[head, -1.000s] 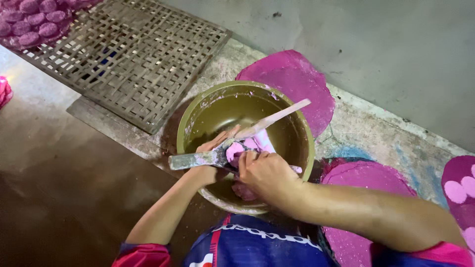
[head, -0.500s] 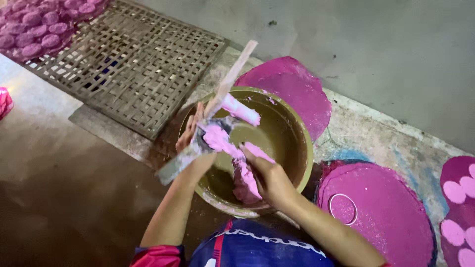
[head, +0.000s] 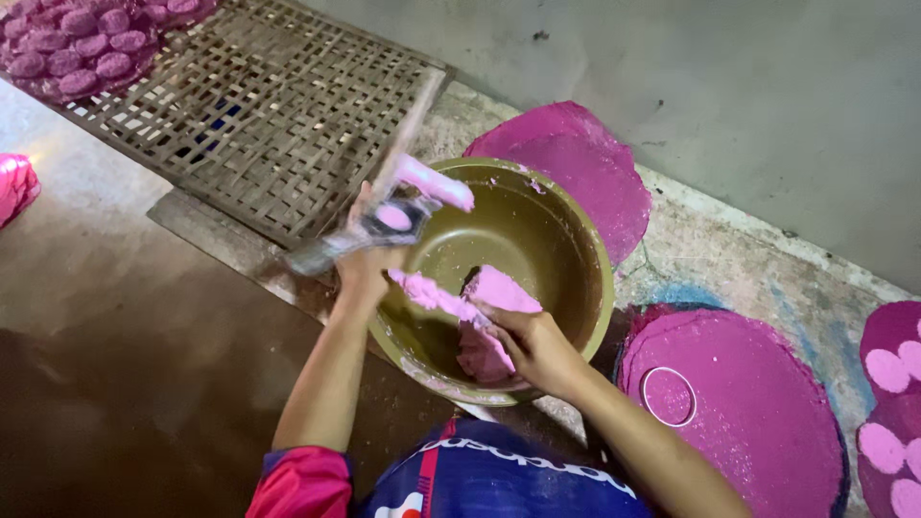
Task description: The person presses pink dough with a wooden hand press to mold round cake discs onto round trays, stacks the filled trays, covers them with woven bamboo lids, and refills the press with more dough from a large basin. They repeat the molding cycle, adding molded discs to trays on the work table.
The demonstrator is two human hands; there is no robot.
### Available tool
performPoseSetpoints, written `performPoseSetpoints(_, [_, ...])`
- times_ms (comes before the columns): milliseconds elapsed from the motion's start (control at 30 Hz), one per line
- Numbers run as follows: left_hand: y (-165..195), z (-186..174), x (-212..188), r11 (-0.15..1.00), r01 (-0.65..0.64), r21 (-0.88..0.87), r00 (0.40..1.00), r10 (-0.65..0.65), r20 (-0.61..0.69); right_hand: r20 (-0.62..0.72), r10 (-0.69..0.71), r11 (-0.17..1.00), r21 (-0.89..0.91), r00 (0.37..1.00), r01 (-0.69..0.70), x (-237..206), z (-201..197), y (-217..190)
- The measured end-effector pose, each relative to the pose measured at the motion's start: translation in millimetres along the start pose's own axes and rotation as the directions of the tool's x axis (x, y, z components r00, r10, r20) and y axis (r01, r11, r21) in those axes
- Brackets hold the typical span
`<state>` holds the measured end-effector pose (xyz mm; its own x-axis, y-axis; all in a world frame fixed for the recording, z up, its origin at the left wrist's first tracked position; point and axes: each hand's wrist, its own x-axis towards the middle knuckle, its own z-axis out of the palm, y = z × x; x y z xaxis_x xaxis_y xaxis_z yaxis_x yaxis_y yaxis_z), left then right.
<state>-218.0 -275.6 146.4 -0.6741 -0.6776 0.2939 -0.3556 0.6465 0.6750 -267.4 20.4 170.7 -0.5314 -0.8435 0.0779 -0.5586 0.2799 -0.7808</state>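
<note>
Grey concrete floor (head: 767,105) fills the upper right, and a brown wet floor (head: 125,355) lies at 8 o'clock. At the centre stands a round olive-green bowl (head: 566,240). Inside it lies a lump of pink dough (head: 489,321). The right hand (head: 532,345) rests on this lump, with the fingers curled around it and pressing it against the inner wall. The left hand (head: 369,264), at the bowl's 9 o'clock rim, grips a flat scraper (head: 379,225) smeared with pink dough; the tool is blurred. A woven bamboo tray (head: 259,105) lies at 11 o'clock, with small pink cakes (head: 67,48) at its far corner. Flat pink dough sheets (head: 739,403) lie at 4 o'clock, one bearing a ring cutter (head: 669,396).
</note>
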Motion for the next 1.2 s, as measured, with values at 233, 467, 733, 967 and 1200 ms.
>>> performPoseSetpoints(233, [-11.7, -0.9, -31.0, 0.539, 0.308, -0.784, 0.949, -0.116, 0.293, 0.276, 0.068, 0.9, -0.432, 0.959, 0.06, 15.8, -13.2, 11.6])
performPoseSetpoints(467, [108.2, 43.3, -179.0, -0.077, 0.901, -0.427, 0.408, 0.485, 0.774, -0.42, -0.186, 0.226, 0.861, 0.888, 0.455, -34.7, -62.4, -20.4])
performPoseSetpoints(733, [220.4, 6.4, -216.2, 0.817, -0.114, -0.566, 0.464, 0.547, 0.696, -0.331, -0.27, 0.846, 0.367, 0.904, 0.387, -189.6, -175.8, -20.1])
performPoseSetpoints(967, [289.9, 28.6, -278.3, 0.824, -0.341, -0.451, 0.435, 0.564, 0.702, -0.06, -0.775, 0.59, -0.426, 0.63, 0.686, -296.7, -201.7, -21.9])
performPoseSetpoints(1200, [326.9, 81.4, -329.9, 0.859, -0.196, -0.474, 0.407, 0.511, 0.757, -0.198, -0.603, 0.792, -0.259, 0.773, 0.552, -342.5, -200.4, 15.9])
